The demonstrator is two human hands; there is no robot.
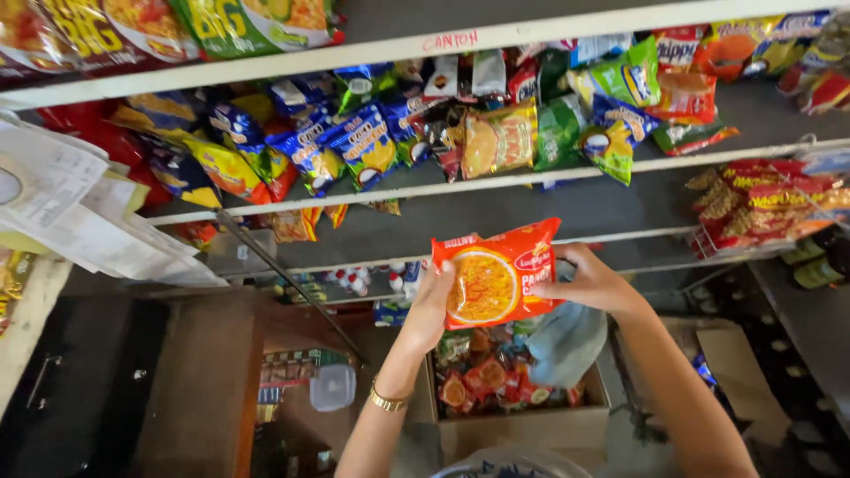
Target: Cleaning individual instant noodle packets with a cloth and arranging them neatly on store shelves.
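Both hands gripping orange noodle packet

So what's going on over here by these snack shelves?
A person is holding up an orange noodle packet with both hands: the left hand grips its left edge and the right hand its right edge. Below it sits an open cardboard box holding more packets of the same kind. In front, white wire shelves carry many bags of snacks. A stack of papers lies at the left.
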